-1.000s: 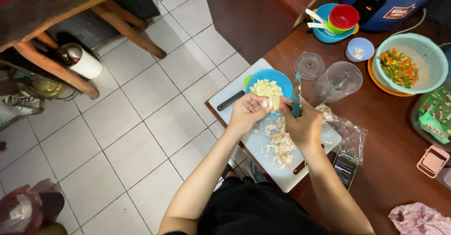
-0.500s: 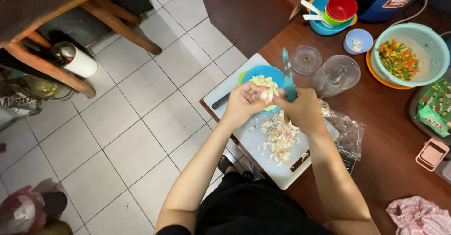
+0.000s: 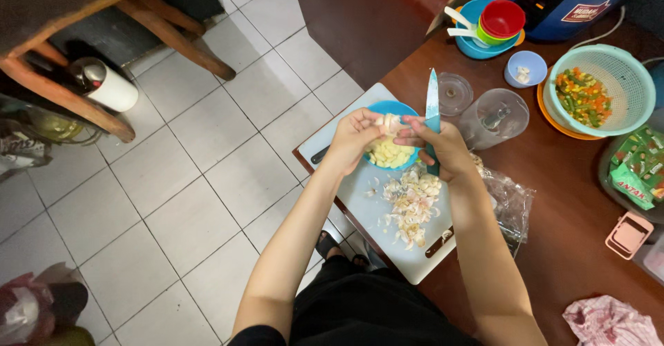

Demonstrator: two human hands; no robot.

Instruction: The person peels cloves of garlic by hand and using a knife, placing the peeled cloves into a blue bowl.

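Observation:
My left hand (image 3: 354, 138) pinches a garlic clove (image 3: 389, 122) just above a blue bowl (image 3: 395, 108) of peeled cloves. My right hand (image 3: 443, 149) grips a teal-bladed knife (image 3: 432, 100) with the blade pointing up, and its fingertips touch the same clove. Both hands hover over a white cutting board (image 3: 360, 201). A heap of garlic skins and cloves (image 3: 411, 201) lies on the board below my hands.
A brown table (image 3: 567, 201) holds two clear glass cups (image 3: 494, 117), a green colander of chopped vegetables (image 3: 598, 90), stacked coloured bowls (image 3: 494, 24), a small bowl (image 3: 526, 68), a plastic bag (image 3: 508, 201) and a cloth (image 3: 609, 322). A wooden bench (image 3: 76, 14) stands on the tiled floor.
Both hands have lifted from the board to above the blue bowl. The knife has swung upright, and the clove is now held between both hands.

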